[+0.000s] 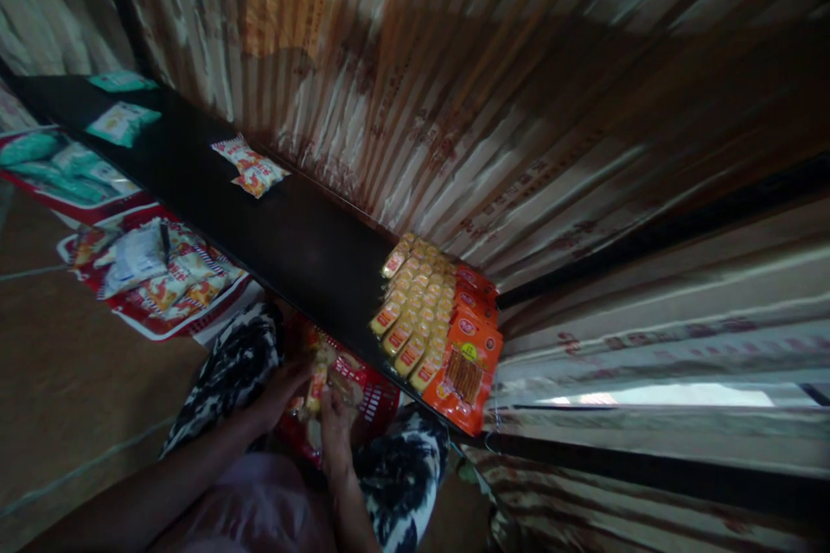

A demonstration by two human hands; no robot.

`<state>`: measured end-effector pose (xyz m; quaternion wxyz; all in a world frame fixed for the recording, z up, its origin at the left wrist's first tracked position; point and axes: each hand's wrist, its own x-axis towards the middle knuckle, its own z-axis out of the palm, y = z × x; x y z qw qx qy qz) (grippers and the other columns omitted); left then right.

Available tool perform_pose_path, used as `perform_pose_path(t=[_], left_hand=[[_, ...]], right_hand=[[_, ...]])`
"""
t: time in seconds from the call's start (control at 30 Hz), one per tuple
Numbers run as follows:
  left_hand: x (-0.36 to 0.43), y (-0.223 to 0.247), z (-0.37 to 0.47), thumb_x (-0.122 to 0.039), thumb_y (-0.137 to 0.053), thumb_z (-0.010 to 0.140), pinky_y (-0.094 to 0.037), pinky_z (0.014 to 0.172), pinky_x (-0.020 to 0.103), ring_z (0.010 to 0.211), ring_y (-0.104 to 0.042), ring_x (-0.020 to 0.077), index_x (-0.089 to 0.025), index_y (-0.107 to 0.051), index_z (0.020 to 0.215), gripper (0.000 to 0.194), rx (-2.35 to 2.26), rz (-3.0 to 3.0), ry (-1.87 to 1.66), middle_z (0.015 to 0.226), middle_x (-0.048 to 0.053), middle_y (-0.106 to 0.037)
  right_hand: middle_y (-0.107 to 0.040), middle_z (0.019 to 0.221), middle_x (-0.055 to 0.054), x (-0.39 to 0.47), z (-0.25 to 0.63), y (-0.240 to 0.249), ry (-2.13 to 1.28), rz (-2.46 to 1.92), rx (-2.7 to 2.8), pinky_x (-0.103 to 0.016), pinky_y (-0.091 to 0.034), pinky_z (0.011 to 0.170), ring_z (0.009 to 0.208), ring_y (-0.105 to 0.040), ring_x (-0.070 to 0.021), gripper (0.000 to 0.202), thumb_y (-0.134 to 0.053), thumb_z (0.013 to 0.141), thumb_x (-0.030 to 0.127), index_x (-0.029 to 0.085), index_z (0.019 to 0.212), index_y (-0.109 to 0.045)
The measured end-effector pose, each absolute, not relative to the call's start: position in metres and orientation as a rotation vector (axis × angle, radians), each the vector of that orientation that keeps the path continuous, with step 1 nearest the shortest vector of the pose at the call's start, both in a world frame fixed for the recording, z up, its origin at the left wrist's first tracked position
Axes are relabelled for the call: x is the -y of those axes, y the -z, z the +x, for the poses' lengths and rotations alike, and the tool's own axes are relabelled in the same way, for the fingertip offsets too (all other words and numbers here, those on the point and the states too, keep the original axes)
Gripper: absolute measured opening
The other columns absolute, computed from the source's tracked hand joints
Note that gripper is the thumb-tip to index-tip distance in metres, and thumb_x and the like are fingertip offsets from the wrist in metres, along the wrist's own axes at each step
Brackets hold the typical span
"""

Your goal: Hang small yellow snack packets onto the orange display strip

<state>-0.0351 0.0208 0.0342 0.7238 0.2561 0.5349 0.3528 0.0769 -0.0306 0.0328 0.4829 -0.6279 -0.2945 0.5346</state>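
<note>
A red printed bag (pixel 373 402) lies open between my knees, with small snack packets inside. Over it, my left hand (pixel 290 382) is closed at the left side of a small yellow packet (pixel 317 387). My right hand (pixel 337 422) is closed too, its fingertips at the packet's lower right edge. Dim light hides part of the fingers. Beyond the hands, rows of similar yellow packets (pixel 415 302) cover the right part of a narrow black shelf (pixel 304 242). Orange snack bags (pixel 465 371) lie at the shelf's right end, beside the yellow rows.
Two white-and-orange packets (pixel 252 168) rest mid-shelf, and teal packets (pixel 123 123) lie at its far left. On the floor at left are an opened red bag of mixed packets (pixel 169 272) and a red bag of teal packets (pixel 65 168). Pleated sheeting (pixel 389 104) hangs behind the shelf.
</note>
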Motion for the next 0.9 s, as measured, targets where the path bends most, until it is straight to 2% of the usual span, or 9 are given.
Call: perform_pose_path(t=[0.2, 0.37, 0.53, 0.7, 0.9], left_hand=[[-0.036, -0.033, -0.032, -0.052, -0.054, 0.067, -0.049, 0.075, 0.035, 0.079, -0.063, 0.0242, -0.017, -0.060, 0.078, 0.037, -1.401, 0.961, -0.738, 0.081, 0.008, -0.067], [-0.039, -0.051, -0.033, -0.049, -0.043, 0.076, -0.047, 0.088, 0.036, 0.093, -0.064, 0.0241, -0.016, -0.061, 0.097, 0.043, -1.433, 1.209, -0.721, 0.100, 0.010, -0.069], [-0.037, -0.063, -0.033, -0.047, -0.047, 0.076, -0.049, 0.087, 0.038, 0.098, -0.064, 0.0258, -0.014, -0.058, 0.113, 0.050, -1.479, 1.344, -0.689, 0.108, 0.012, -0.068], [-0.051, -0.080, -0.030, -0.044, -0.046, 0.079, -0.044, 0.098, 0.040, 0.111, -0.059, 0.0253, -0.014, -0.057, 0.118, 0.050, -1.449, 1.442, -0.767, 0.120, 0.012, -0.063], [-0.080, -0.107, -0.019, -0.043, -0.046, 0.083, -0.048, 0.092, 0.035, 0.103, -0.062, 0.0220, -0.016, -0.056, 0.117, 0.045, -1.436, 1.515, -0.895, 0.113, 0.009, -0.066]], right_hand=[[-0.060, 0.064, -0.001, 0.019, 0.079, -0.051, -1.073, -1.640, 0.842, -0.026, -0.044, 0.060, 0.062, -0.052, -0.0163, 0.033, -0.059, 0.072, 0.055, 0.022, 0.065, -0.063], [-0.064, 0.067, -0.001, 0.012, 0.078, -0.061, -0.926, -1.724, 0.966, -0.024, -0.044, 0.061, 0.065, -0.057, -0.0164, 0.031, -0.054, 0.078, 0.047, 0.021, 0.071, -0.067], [-0.071, 0.083, -0.006, 0.003, 0.077, -0.075, -0.866, -1.710, 1.033, -0.028, -0.049, 0.074, 0.079, -0.065, -0.0192, 0.030, -0.051, 0.082, 0.042, 0.019, 0.085, -0.071], [-0.072, 0.095, -0.010, -0.010, 0.079, -0.093, -0.764, -1.700, 1.061, -0.030, -0.049, 0.081, 0.089, -0.066, -0.0204, 0.030, -0.047, 0.083, 0.034, 0.018, 0.094, -0.070], [-0.068, 0.109, -0.011, -0.030, 0.084, -0.118, -0.739, -1.699, 1.092, -0.032, -0.047, 0.089, 0.100, -0.063, -0.0206, 0.034, -0.044, 0.082, 0.026, 0.015, 0.108, -0.064]])
